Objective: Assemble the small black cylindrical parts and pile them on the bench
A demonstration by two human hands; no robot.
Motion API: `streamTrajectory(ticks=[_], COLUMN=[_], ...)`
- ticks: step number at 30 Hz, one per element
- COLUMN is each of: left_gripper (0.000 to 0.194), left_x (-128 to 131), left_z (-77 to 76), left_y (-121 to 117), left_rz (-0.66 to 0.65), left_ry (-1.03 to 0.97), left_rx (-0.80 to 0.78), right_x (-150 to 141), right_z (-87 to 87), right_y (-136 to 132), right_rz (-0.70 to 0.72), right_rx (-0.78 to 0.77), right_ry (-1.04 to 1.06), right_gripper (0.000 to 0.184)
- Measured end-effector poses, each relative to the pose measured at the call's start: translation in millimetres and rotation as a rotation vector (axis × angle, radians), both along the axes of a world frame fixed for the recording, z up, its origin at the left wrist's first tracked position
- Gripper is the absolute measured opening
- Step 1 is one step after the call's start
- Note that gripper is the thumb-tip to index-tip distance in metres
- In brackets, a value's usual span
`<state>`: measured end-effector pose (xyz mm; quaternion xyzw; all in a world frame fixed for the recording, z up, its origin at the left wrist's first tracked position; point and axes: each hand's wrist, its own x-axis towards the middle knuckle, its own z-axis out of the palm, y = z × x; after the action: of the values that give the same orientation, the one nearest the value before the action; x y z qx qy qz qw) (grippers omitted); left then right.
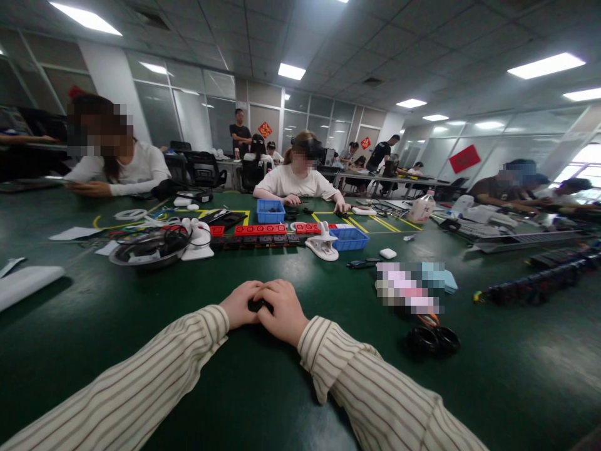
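Between the curled fingers (270, 292) of the left hand (238, 305) and the right hand (284, 313), a small black object (260, 305) is enclosed, only its dark middle being exposed. The fingers are brought together around it, the right ones lapped over the left; whether it is lifted or rested on the green surface (263, 388) cannot be told. The step in hand is judged to be a close two-handed hold or adjustment. For any next move, a steady grip by one hand seems to be called for, with the other loosened enough to uncover the piece. Farther out, a white clip (323, 243), a row of red blocks (260, 230) and a blue basket (348, 238) are set ahead, and a metal bowl (145, 257) is placed to the left.
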<state>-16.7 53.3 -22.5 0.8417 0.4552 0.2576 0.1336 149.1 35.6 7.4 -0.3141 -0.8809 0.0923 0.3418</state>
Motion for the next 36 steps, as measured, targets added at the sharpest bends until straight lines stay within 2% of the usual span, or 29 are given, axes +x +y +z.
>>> streamTrajectory(ticks=[3, 6, 8, 11, 15, 18, 24, 29, 33, 36], left_gripper=[0.031, 0.038, 0.046, 0.050, 0.041, 0.035, 0.046, 0.043, 0.041, 0.046], left_x=[0, 1, 3, 6, 11, 13, 7, 2, 3, 5], left_z=[-1.0, -3.1, -4.0, -2.8, 2.8, 5.6, 3.8, -1.9, -6.5, -7.6], left_y=[0, -1, -4, -8, -12, -12, -6, 0, 1, -2], left_rz=[-0.015, 0.000, 0.042, 0.113, 0.193, 0.184, 0.101, 0.032, 0.057, 0.111], left_ry=[0.020, 0.041, 0.072, 0.116, 0.157, 0.174, 0.079, 0.047, 0.081, 0.100], left_rx=[0.011, 0.039, 0.076, 0.116, 0.108, 0.109, 0.073, 0.045, 0.044, 0.053], right_x=[0, 0, 0, 0, -1, -3, -3, -2, 0, 1], right_z=[2.6, 4.8, 5.3, 3.1, -3.4, -6.4, -4.2, -1.5, -2.1, -1.3], right_y=[-4, -8, -10, -8, -1, 2, 1, 0, -2, -5], right_rz=[0.118, 0.138, 0.094, -0.056, -0.249, -0.276, -0.204, -0.092, 0.078, 0.105], right_rx=[0.027, 0.054, 0.059, 0.021, -0.081, -0.116, -0.090, -0.033, 0.010, 0.044], right_ry=[-0.005, 0.027, 0.073, 0.129, 0.126, 0.080, 0.056, 0.047, 0.049, 0.089], right_gripper=[0.017, 0.018, 0.017, 0.020, 0.029, 0.028, 0.015, 0.018, 0.024, 0.030])
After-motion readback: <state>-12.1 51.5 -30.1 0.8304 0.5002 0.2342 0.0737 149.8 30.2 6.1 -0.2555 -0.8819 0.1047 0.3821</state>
